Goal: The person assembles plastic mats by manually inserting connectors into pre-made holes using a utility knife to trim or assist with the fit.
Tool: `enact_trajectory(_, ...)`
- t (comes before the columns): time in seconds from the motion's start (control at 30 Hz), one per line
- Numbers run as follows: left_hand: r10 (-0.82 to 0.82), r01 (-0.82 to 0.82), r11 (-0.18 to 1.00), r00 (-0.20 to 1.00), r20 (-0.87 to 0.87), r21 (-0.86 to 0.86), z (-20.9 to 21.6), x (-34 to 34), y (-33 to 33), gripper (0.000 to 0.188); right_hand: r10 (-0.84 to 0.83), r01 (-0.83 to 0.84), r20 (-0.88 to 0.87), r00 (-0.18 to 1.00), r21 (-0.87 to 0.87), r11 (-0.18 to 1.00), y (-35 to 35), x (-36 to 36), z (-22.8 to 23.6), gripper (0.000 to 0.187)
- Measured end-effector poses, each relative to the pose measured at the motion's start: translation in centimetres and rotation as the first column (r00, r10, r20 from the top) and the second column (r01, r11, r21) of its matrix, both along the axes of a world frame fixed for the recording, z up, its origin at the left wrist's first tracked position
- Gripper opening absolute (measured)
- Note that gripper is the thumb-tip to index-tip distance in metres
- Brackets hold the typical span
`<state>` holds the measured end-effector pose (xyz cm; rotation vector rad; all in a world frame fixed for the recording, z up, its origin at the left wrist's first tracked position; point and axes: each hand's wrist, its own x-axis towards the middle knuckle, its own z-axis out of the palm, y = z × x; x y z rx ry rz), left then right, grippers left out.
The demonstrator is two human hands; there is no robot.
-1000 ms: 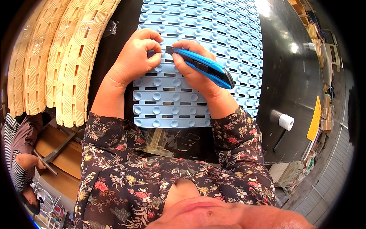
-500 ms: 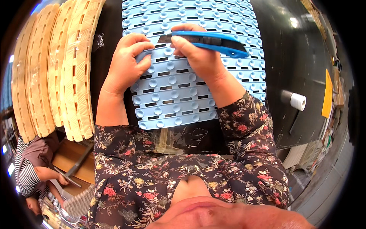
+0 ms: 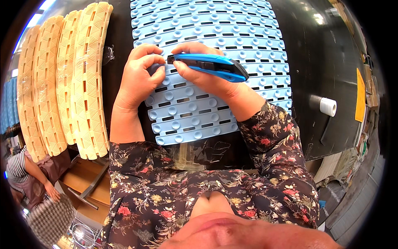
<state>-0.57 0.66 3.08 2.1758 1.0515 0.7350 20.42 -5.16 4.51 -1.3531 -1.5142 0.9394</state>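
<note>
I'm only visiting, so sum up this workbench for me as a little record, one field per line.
Left hand: curled over the mat's left part; grip unclear
Right hand: holding a blue utility knife, tip toward the left hand
Mat: light blue, slotted, with round cups
Surface: black table
Left side: beige slotted pieces
Right side: white roll, yellow sheet

the right hand [image 3: 213,85] is back close to the left hand [image 3: 143,70], narrowing the gap seen half a second ago, and the blue knife [image 3: 212,64] tilts more steeply than it did then. at lower left, the co-worker's hand [image 3: 52,191] is now away from the dark bar [image 3: 83,199], at the edge of a grey patterned thing [image 3: 50,220].
</note>
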Motion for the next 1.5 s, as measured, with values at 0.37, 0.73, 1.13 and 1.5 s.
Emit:
enact_trajectory(0.37,0.003,-0.003,1.0,1.0,-0.001,-0.008,-0.09,0.21,0.06,0.013,-0.011,0.011,0.004,1.0,0.065,0.998,0.09,0.11,-0.58,0.024)
enact_trajectory(0.73,-0.003,0.003,1.0,1.0,0.006,-0.013,-0.02,0.19,0.11,0.014,-0.008,0.009,-0.056,0.998,0.023,1.0,-0.11,-0.01,0.03,0.023)
enact_trajectory(1.13,-0.019,0.018,0.999,1.0,-0.022,-0.032,0.09,-0.04,0.09,0.015,0.016,-0.017,-0.044,0.999,-0.028,0.999,0.08,0.14,-0.24,0.024)
enact_trajectory(1.5,-0.005,0.005,1.0,1.0,0.007,-0.006,-0.02,0.29,0.13,0.014,0.053,-0.053,-0.031,0.998,0.026,0.998,0.24,0.34,-0.62,0.026)
